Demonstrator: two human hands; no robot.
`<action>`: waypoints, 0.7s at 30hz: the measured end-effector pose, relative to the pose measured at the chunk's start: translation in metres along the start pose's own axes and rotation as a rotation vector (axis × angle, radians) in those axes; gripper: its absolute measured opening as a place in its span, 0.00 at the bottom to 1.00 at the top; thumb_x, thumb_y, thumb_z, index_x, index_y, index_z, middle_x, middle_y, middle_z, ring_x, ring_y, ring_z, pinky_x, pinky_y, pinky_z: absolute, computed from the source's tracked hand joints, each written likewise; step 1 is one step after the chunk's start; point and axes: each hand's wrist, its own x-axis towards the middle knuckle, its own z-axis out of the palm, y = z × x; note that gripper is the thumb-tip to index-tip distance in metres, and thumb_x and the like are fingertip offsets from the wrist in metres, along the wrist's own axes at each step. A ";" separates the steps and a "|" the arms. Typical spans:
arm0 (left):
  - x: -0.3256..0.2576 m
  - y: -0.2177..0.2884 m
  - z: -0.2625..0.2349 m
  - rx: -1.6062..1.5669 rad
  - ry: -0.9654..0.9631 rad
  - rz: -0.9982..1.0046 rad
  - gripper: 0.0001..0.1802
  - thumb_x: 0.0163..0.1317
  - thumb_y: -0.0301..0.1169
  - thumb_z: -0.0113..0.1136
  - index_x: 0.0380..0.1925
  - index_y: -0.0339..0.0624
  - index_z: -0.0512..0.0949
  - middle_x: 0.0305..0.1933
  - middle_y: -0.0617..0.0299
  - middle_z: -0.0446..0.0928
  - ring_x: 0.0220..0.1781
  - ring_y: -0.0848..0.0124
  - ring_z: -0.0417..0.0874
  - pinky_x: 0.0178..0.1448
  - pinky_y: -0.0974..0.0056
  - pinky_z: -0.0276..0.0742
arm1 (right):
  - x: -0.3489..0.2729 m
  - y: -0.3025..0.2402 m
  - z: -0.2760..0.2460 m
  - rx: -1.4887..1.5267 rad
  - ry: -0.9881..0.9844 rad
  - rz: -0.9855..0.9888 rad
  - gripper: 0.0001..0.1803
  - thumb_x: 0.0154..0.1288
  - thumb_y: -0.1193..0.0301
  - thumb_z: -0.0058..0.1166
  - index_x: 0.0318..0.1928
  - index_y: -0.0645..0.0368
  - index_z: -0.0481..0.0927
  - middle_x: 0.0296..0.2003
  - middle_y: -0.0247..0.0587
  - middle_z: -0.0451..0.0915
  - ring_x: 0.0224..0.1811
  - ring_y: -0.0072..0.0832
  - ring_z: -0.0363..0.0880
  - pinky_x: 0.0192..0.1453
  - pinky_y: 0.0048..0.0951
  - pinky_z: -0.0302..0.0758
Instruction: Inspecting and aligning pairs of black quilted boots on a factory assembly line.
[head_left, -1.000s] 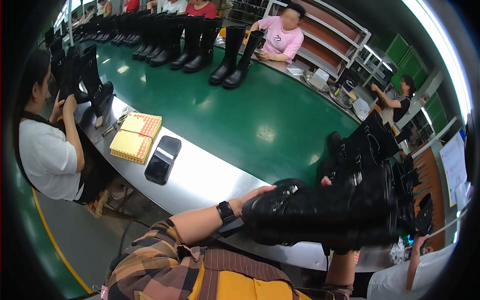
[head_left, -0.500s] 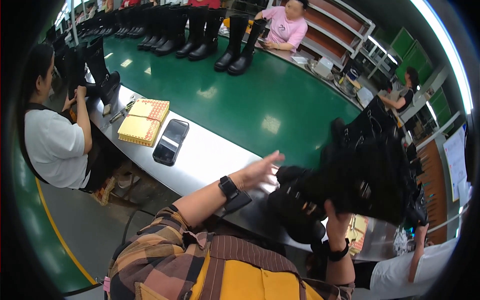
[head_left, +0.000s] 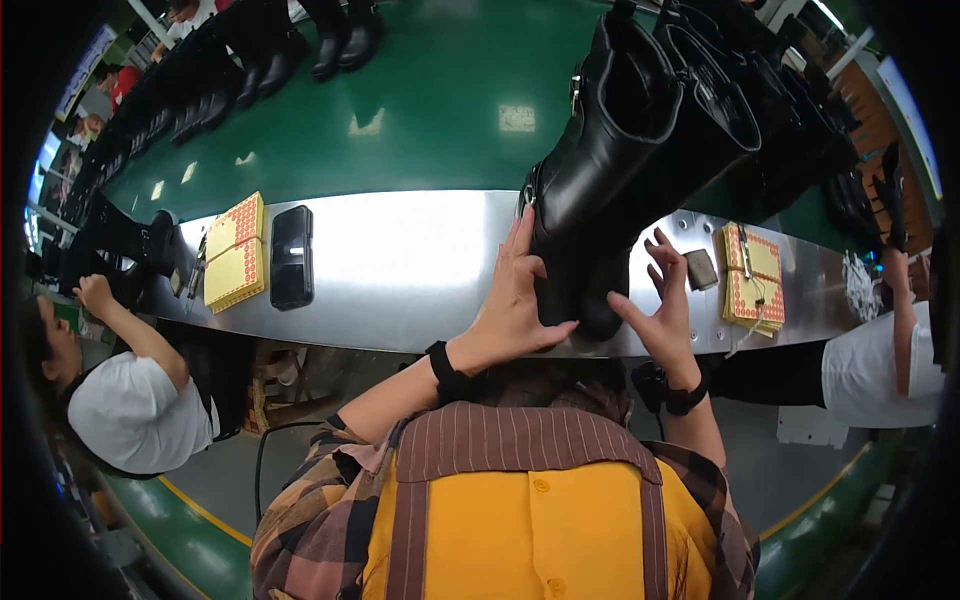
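A pair of tall black leather boots with metal buckles stands in front of me on the metal work strip. The nearer left boot (head_left: 590, 195) has its wide shaft opening facing up; the other boot (head_left: 705, 95) is just to its right, partly hidden. My left hand (head_left: 510, 300) is open, its fingers stretched against the left boot's side and its thumb by the toe. Beside the toes on the other side, my right hand (head_left: 660, 310) is open with spread, slightly bent fingers and holds nothing.
A black phone (head_left: 292, 258) and a banded stack of yellow cards (head_left: 235, 253) lie to the left. On the right are a small dark block (head_left: 701, 270) and another card stack (head_left: 755, 280). More boots (head_left: 800, 130) crowd the right. Co-workers sit on both sides.
The boots, tilted and held by my right hand before, now stand upright in front of me. My right hand has let go, and my left hand has come to the boot. The view has turned.
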 end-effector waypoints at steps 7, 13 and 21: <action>0.011 -0.007 -0.019 -0.227 -0.032 -0.218 0.35 0.44 0.26 0.73 0.48 0.42 0.58 0.78 0.38 0.40 0.78 0.42 0.49 0.72 0.56 0.59 | -0.027 0.024 0.024 -0.255 -0.067 -0.140 0.61 0.43 0.66 0.73 0.74 0.63 0.48 0.67 0.58 0.62 0.68 0.49 0.64 0.71 0.39 0.63; 0.035 0.043 -0.026 0.146 -0.034 -0.142 0.42 0.43 0.43 0.78 0.59 0.42 0.71 0.71 0.34 0.51 0.74 0.38 0.53 0.72 0.48 0.59 | -0.042 0.001 0.042 -0.259 -0.048 -0.160 0.60 0.42 0.67 0.75 0.72 0.68 0.50 0.63 0.59 0.66 0.64 0.51 0.67 0.67 0.42 0.66; 0.067 0.050 -0.011 0.347 0.208 -0.181 0.28 0.48 0.40 0.73 0.49 0.41 0.78 0.54 0.41 0.65 0.56 0.44 0.68 0.59 0.49 0.67 | -0.055 0.020 0.029 -0.063 -0.292 -0.254 0.46 0.52 0.73 0.70 0.70 0.64 0.59 0.59 0.56 0.72 0.60 0.46 0.74 0.62 0.39 0.72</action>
